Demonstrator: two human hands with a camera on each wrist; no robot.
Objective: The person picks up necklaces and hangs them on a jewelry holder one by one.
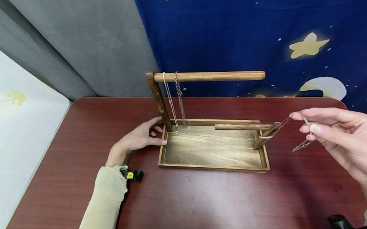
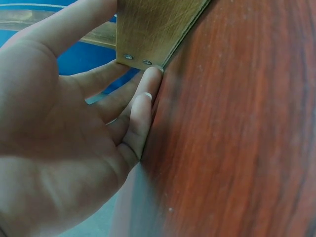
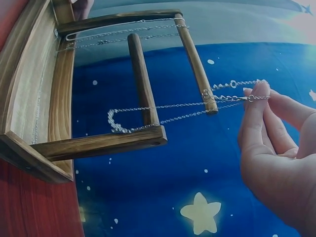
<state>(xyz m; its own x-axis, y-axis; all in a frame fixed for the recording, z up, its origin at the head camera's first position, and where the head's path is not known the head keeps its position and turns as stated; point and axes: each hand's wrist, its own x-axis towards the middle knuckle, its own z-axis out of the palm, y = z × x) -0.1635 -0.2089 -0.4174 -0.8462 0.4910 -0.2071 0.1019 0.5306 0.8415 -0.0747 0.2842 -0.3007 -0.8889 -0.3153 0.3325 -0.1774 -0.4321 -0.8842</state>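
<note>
In the head view, a wooden jewelry stand (image 1: 211, 168) has a shallow tray and two bars on posts. My left hand (image 1: 142, 135) holds its left end, thumb at the rim and fingers round the back corner by the tall post. In the left wrist view those fingers meet the screwed end panel (image 2: 153, 29). My right hand (image 1: 350, 138), right of the stand, pinches the clasp ends of a fine silver necklace (image 3: 180, 117) between thumb and fingertips. Stretched from there, its chain passes round the short post (image 3: 103, 142), with its beaded part on the post's far side from the hand.
Two other necklaces, one silver (image 1: 170, 101) and one darker (image 1: 181, 100), hang from the upper bar (image 1: 219, 76) near its left end. A thin chain (image 1: 220, 136) lies across the tray floor. Reddish table (image 1: 202, 202) surrounds the stand, with a blue starry curtain (image 1: 225, 31) behind.
</note>
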